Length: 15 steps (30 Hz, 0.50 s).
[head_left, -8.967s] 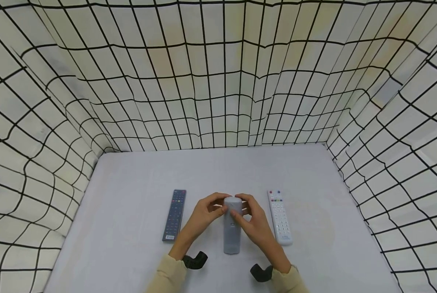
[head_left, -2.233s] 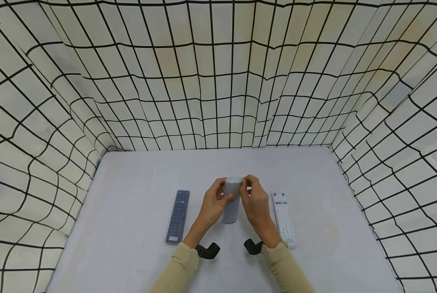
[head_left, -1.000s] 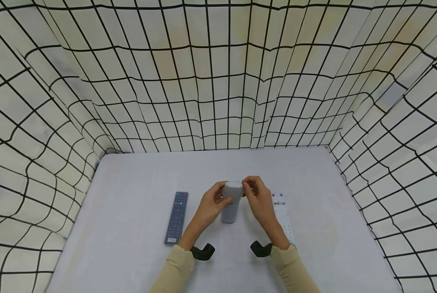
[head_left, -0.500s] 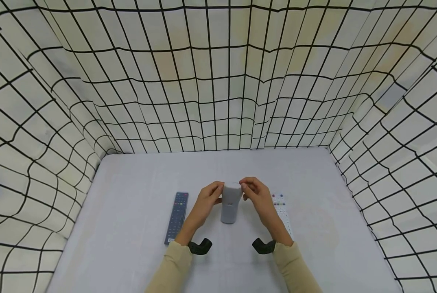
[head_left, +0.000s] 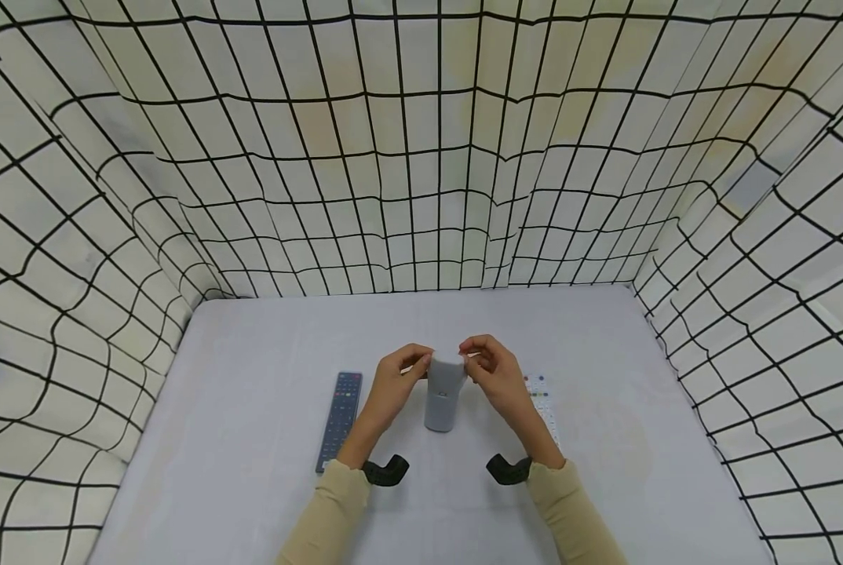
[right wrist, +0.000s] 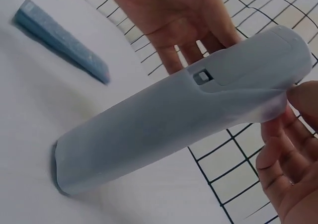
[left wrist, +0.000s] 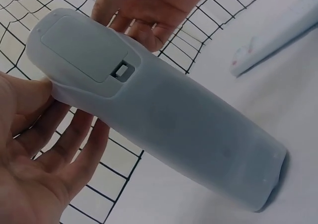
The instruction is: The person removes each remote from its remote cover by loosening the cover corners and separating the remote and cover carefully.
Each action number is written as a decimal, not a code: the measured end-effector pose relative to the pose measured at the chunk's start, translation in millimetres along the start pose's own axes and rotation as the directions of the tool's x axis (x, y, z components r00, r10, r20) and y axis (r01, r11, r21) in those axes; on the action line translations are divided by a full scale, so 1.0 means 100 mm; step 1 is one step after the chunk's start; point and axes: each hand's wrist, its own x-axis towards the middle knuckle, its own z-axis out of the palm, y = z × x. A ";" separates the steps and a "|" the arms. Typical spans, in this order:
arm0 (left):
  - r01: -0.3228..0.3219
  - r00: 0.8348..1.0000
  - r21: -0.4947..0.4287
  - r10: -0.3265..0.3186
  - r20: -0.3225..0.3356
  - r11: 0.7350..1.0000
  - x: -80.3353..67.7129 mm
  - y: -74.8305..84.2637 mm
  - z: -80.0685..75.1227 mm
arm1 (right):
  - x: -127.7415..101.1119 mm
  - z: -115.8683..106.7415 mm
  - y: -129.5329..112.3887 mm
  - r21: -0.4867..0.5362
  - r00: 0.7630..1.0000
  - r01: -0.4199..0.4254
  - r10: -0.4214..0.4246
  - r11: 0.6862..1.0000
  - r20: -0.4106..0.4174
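Remote: a grey remote in a silicone sleeve [head_left: 443, 395] stands tilted, back up, lower end on the table [head_left: 252, 439]
Left hand: left hand [head_left: 392, 380] pinches the sleeve edge at the top
Right hand: right hand [head_left: 495, 377] pinches the opposite edge (fingers curled)
Risk: the base could skid; only its end bears on the table
Hidden: button face unseen; the white remote [head_left: 543, 400] is partly covered; the dark remote [head_left: 340, 418] lies apart

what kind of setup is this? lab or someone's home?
Likely a staged recording booth: grid-patterned cloth walls enclose a plain white table, where only three remotes appear, one grey remote held by both hands.
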 end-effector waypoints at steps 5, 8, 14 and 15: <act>-0.092 0.989 0.101 0.103 -0.109 0.991 -0.02 0.00 0.05 | -0.03 0.08 -0.02 -0.125 0.990 0.106 -0.117 0.986 -0.083; -0.201 0.953 0.255 0.249 -0.174 0.946 -0.04 -0.01 0.10 | -0.05 0.14 -0.02 -0.254 0.964 0.190 -0.229 0.948 -0.133; -0.373 0.828 0.516 0.528 -0.191 0.771 -0.08 -0.07 0.17 | -0.08 0.18 0.00 -0.413 0.872 0.338 -0.447 0.846 -0.201; -0.385 0.816 0.526 0.546 -0.191 0.758 -0.09 -0.08 0.18 | -0.08 0.17 0.00 -0.408 0.863 0.344 -0.456 0.845 -0.217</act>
